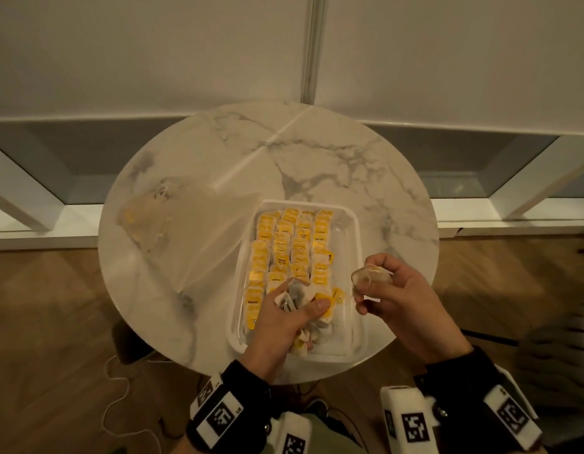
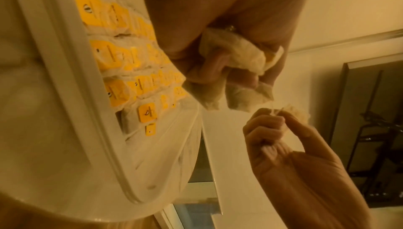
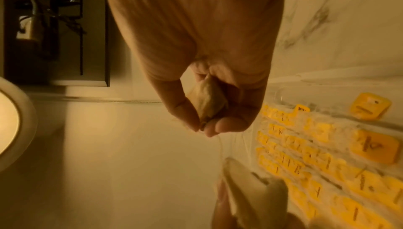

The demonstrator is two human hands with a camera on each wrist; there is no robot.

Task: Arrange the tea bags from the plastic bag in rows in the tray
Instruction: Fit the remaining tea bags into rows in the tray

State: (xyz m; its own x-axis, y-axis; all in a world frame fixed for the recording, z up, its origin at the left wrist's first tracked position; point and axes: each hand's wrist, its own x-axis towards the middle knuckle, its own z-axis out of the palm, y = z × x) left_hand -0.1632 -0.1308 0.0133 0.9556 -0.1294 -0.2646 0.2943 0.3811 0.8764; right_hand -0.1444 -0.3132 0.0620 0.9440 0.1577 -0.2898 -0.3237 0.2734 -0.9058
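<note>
A clear plastic tray (image 1: 357, 224) on the round marble table holds rows of tea bags with yellow tags (image 1: 285, 244). My left hand (image 1: 293, 309) hovers over the tray's near end and grips a bunch of several tea bags (image 1: 295, 294), also seen as pale bags (image 2: 237, 58) in its fist. My right hand (image 1: 375, 283), just right of the tray, pinches a single tea bag (image 1: 372, 273) between thumb and fingers (image 3: 209, 105). A thin string (image 1: 344, 298) runs from it toward the left hand's bunch. The near-empty plastic bag (image 1: 172, 224) lies left of the tray.
The marble table (image 1: 316, 152) is small and round, its edge close to the tray's near end. White wall panels and a ledge stand behind it, wood floor around it. A thin cable (image 1: 113, 388) lies on the floor at lower left.
</note>
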